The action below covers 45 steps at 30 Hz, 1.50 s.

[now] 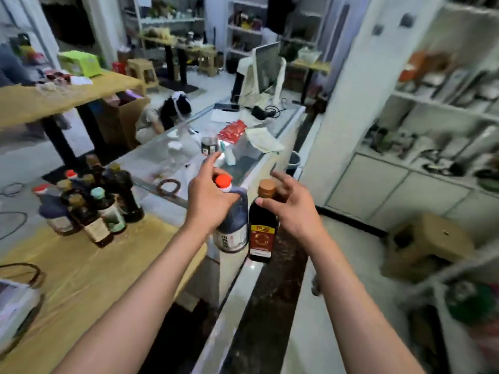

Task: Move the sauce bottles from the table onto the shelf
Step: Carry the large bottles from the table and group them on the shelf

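Both bottles are off the table and mid-carry: red-capped jug (232, 225) hung by its handle from the left hand (208, 198), brown-capped dark sauce bottle (263, 228) pinched at the neck by the right hand (289, 209). Weight hangs below both grips, so swing should be damped and bottles kept apart before the shelf (442, 103) to the right is reached. Remaining bottles (91, 206) are left on the table (81, 279), left of the grips.

A single wide-angle view from head height looks forward and down along both forearms. The left hand (209, 195) and right hand (287, 209) sit close, near centre; white shelves (442, 103) curve away rightward.
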Each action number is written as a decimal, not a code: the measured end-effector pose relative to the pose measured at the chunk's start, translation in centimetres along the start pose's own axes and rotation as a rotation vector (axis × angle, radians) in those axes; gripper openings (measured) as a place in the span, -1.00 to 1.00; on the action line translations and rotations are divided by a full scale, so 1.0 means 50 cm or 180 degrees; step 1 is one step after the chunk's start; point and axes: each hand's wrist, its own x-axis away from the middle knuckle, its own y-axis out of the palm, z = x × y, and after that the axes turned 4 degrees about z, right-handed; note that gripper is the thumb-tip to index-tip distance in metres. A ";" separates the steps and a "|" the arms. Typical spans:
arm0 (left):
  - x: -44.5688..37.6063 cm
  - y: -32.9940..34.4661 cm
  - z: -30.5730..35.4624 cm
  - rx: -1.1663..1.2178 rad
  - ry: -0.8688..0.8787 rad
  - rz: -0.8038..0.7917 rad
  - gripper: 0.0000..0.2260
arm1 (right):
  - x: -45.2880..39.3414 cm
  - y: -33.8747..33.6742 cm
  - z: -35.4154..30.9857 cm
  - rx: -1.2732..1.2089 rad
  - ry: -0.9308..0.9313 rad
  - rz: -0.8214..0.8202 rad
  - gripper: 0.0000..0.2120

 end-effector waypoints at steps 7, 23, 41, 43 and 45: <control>0.086 0.396 0.254 0.0227 0.0487 -0.0785 -0.33 | 0.062 -0.432 0.055 0.0295 -0.0057 0.1171 -0.62; 0.285 1.108 0.748 0.1026 0.1532 -0.2129 -0.50 | 0.193 -1.174 0.144 0.0677 -0.0183 0.3187 -0.63; 0.208 1.595 1.163 0.2607 0.2022 -0.2987 -0.52 | 0.037 -1.649 0.037 0.1448 -0.0386 0.4933 -0.71; 0.216 1.623 1.212 0.2820 0.2022 -0.2975 -0.49 | 0.035 -1.691 0.016 0.1577 -0.0383 0.5119 -0.72; 0.236 1.651 1.254 0.3047 0.1945 -0.2940 -0.43 | 0.039 -1.726 -0.001 0.1748 -0.0387 0.5260 -0.72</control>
